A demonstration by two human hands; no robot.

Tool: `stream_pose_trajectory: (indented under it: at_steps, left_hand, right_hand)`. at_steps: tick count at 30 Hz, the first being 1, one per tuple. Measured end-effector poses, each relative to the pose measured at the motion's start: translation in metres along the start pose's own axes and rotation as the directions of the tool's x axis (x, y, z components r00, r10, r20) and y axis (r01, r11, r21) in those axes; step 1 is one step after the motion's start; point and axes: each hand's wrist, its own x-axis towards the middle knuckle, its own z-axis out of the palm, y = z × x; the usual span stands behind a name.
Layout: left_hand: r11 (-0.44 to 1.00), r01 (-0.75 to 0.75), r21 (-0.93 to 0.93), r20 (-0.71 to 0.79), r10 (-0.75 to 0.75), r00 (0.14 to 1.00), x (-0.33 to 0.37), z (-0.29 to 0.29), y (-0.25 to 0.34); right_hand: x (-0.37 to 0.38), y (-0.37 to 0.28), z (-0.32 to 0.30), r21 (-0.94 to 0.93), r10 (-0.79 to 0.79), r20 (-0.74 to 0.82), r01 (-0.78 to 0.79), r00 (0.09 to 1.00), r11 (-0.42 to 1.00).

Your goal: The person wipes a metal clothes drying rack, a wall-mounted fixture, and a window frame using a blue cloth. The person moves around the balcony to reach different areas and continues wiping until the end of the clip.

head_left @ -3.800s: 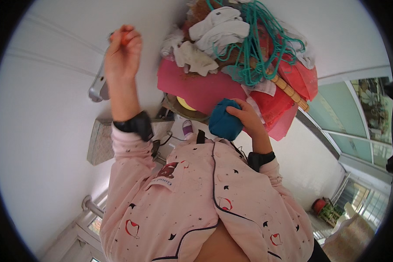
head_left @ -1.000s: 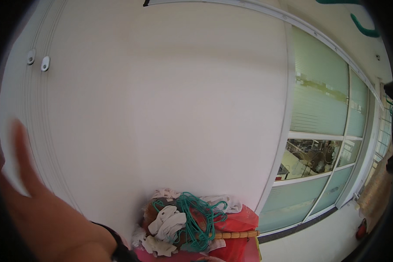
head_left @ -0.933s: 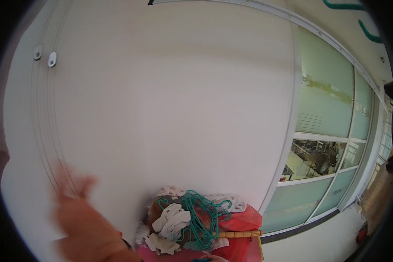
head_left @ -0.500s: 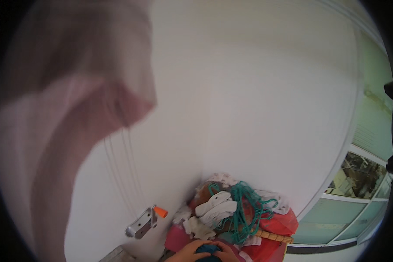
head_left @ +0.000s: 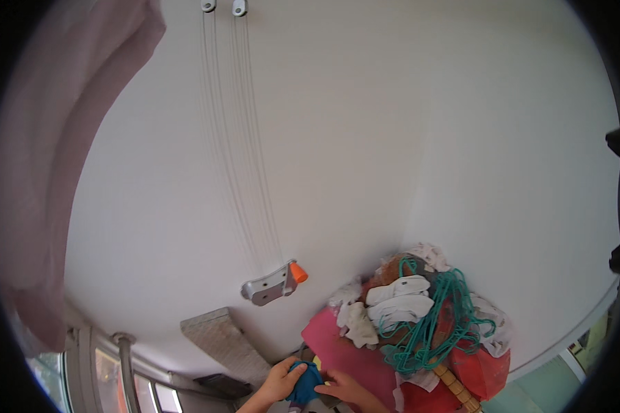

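Note:
Low in the head view, my left hand (head_left: 281, 383) is closed on a blue cloth (head_left: 304, 383), its thumb lying over the upper part. My right hand (head_left: 351, 391) meets the cloth's right edge with bent fingers; the fingertips are partly hidden. The cloth is bunched, and its lower part runs toward the frame's bottom edge. To the right of my hands is a heap holding a tangle of teal hangers (head_left: 434, 330), folded white fabric (head_left: 399, 301) and a pink piece (head_left: 334, 341).
A metal wall crank (head_left: 269, 283) with an orange handle (head_left: 298, 271) has thin cords rising to two pulleys. A pale pink cloth (head_left: 48, 151) hangs at left. A grey slab (head_left: 224, 341) leans on the wall near a metal pole (head_left: 127, 372). Red bags (head_left: 486, 372) lie at right.
The view has swung left and down, so the crank, heap and hands show more fully. The hanging pink cloth now covers less of the picture. The blue cloth stays between my hands.

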Motion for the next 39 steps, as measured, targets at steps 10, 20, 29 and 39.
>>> stream_pose_trajectory:
  at_steps: [10, 20, 29, 39]
  left_hand:
    - [0.959, -0.210, -0.191, -0.193, 0.173, 0.966, -0.043, -0.014, 0.026]
    - [0.711, -0.619, 0.333, -0.511, 0.688, 0.516, -0.004, -0.154, 0.235]
    - [0.515, -0.798, 0.314, -0.405, 0.832, 0.378, 0.092, -0.179, 0.476]
    - [0.652, -0.717, 0.247, -0.528, 0.711, 0.465, 0.144, -0.160, 0.498]
  right_hand:
    - [-0.050, -0.131, 0.019, 0.632, -0.163, 0.105, 0.061, 0.981, 0.773]
    - [0.013, -0.407, 0.032, 0.304, -0.852, 0.017, 0.809, 0.523, 0.503]
    - [0.067, -0.595, 0.062, 0.205, -0.928, -0.131, 0.925, 0.349, 0.320]
    - [0.131, -0.674, 0.125, -0.291, -0.996, 0.049, 0.955, 0.069, 0.051]
